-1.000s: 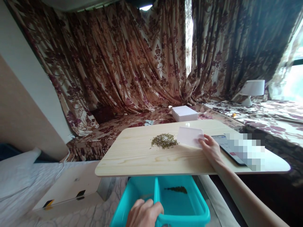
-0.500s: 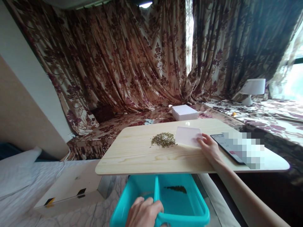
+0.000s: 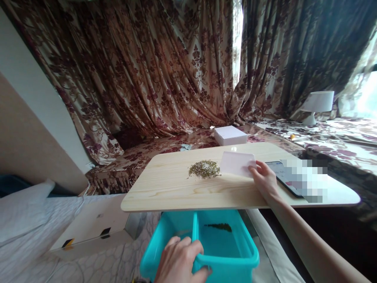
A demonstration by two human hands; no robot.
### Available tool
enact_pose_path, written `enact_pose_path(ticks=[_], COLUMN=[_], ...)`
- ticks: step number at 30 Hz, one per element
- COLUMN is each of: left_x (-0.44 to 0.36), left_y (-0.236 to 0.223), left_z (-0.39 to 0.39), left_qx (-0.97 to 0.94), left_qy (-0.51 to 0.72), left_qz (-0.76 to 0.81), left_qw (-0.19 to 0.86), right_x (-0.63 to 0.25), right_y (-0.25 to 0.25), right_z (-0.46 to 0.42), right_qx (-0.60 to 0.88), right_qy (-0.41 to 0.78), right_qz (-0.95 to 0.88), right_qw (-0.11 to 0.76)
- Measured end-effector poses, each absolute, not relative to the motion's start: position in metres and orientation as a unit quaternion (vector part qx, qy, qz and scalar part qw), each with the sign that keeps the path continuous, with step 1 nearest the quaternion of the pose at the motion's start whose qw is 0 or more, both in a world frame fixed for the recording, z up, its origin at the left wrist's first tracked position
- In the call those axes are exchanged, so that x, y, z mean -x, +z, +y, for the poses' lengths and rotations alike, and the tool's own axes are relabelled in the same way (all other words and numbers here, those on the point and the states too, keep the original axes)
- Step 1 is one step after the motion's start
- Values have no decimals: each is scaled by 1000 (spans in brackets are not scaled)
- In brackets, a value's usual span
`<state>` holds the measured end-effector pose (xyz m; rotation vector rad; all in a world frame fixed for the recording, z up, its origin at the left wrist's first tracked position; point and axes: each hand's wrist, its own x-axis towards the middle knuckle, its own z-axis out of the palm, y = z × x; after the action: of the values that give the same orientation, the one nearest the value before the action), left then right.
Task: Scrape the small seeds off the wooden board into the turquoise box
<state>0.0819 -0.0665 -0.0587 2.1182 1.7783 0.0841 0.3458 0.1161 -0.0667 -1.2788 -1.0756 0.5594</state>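
My right hand (image 3: 264, 180) pinches the right edge of a translucent whitish plastic sheet (image 3: 237, 163), tilted just above the light wooden tabletop (image 3: 165, 192). Immediately left of the sheet lies a loose pile of small greenish-brown grains (image 3: 204, 169). Below the table's near edge, my left hand (image 3: 181, 260) is closed over the front rim and divider of a turquoise two-compartment bin (image 3: 231, 260). A dark strip of similar small bits (image 3: 220, 227) rests in the bin's right compartment. The left compartment is partly hidden by my hand.
A dark-edged tablet or phone (image 3: 284, 179), partly blurred out, lies right of my right hand. Behind the table sits a white box (image 3: 230, 135). A long pale carton (image 3: 94, 226) is on the bed at left. A white lamp (image 3: 318, 103) stands at far right.
The view has tipped slightly downward. My right hand and the plastic sheet have shifted a little rightward, away from the pile. My left hand keeps its hold on the bin.
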Motion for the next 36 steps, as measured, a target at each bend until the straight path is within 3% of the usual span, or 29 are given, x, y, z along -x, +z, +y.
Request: enact_pose_path(ticks=[7, 36], left_x=[-86, -84], left_y=[-52, -42], left_z=[-74, -73], left_qx=[-750, -744], left_qy=[101, 132], left_qz=[628, 633], left_qw=[185, 167], right_x=[-345, -342], right_y=[-63, -64], right_z=[108, 110], right_qx=[587, 570], right_qy=[221, 242], right_qz=[-490, -500], right_qw=[605, 606])
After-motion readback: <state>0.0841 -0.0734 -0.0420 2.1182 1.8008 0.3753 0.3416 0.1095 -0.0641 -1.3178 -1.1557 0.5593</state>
